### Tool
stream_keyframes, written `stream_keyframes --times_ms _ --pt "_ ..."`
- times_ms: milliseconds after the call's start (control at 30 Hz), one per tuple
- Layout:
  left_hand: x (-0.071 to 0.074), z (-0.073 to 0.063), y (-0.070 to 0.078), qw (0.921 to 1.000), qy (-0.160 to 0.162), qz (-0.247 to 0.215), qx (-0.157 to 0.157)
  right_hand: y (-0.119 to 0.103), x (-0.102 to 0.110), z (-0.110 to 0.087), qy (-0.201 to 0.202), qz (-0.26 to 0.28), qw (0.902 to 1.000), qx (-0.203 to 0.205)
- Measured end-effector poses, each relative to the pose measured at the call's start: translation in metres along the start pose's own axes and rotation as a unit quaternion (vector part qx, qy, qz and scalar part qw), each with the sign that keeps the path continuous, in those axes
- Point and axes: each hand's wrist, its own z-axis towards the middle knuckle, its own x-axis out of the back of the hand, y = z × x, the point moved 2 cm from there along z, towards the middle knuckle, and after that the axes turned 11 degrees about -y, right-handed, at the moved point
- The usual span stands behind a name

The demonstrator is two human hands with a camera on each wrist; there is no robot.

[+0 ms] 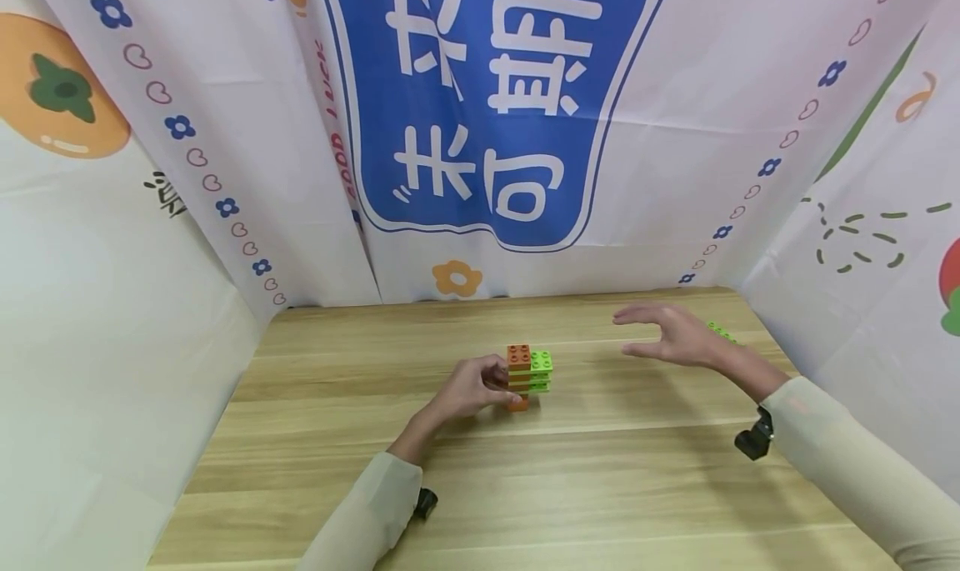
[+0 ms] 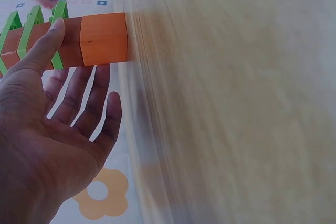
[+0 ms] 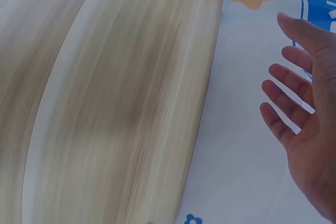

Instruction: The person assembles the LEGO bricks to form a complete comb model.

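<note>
A tower of orange toy building bricks (image 1: pixel 519 358) with thin lime-green plates (image 1: pixel 540 363) between them stands on the wooden table. The plates jut out to the tower's right. My left hand (image 1: pixel 472 385) holds the tower from the left, low down. Its thumb lies along the near side at a green plate, and the fingers reach round behind, as the left wrist view shows beside the large orange bottom brick (image 2: pixel 104 39). Over the table to the right, my right hand (image 1: pixel 675 335) hovers with fingers spread apart from the thumb and nothing between them.
Green studded pieces (image 1: pixel 722 332) lie at the table's right side, partly hidden behind the right forearm. A printed cloth (image 1: pixel 637 254) hangs along the table's back edge, with more cloth at both sides. The wooden tabletop (image 1: pixel 600 488) extends toward me.
</note>
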Motion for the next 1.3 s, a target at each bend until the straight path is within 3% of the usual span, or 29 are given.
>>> stream_keyframes --times_ms 333,700,1300 --pt "0.0 0.0 -0.001 1.0 0.001 0.006 0.004 0.022 0.005 -0.013 -0.014 0.0 0.9991 -0.039" --pt "0.001 0.001 0.0 0.9998 0.0 0.015 0.009 0.046 0.012 -0.029 -0.002 -0.02 0.9987 -0.046" --pt "0.0 0.0 0.001 1.0 0.002 0.002 0.01 0.101 0.017 -0.063 0.003 -0.018 0.9925 -0.121"
